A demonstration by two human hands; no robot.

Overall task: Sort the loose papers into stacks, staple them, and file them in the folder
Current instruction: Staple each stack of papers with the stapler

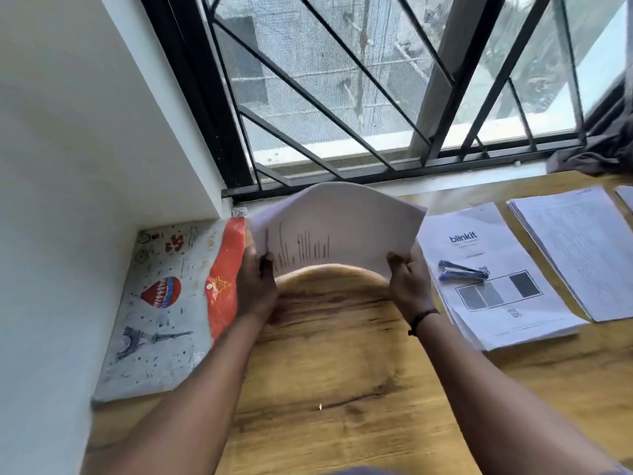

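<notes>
Both hands hold one stack of white papers (337, 222) above the wooden desk, bowed upward in an arch, with faint vertical bars printed near its lower left. My left hand (255, 281) grips the stack's left edge and my right hand (409, 281) grips its right edge. A printed folder (161, 303) with a balloon picture and an orange flap lies flat at the left, against the wall. A blue stapler (462, 270) rests on a paper stack (500, 296) with a logo at the right. Another stack of text pages (579, 248) lies further right.
The wooden desk (342, 389) runs under a barred window (342, 97). A white wall (68, 166) bounds the left side. A dark cloth (603, 149) hangs at the far right. The corner of one more sheet (625, 197) shows at the right edge.
</notes>
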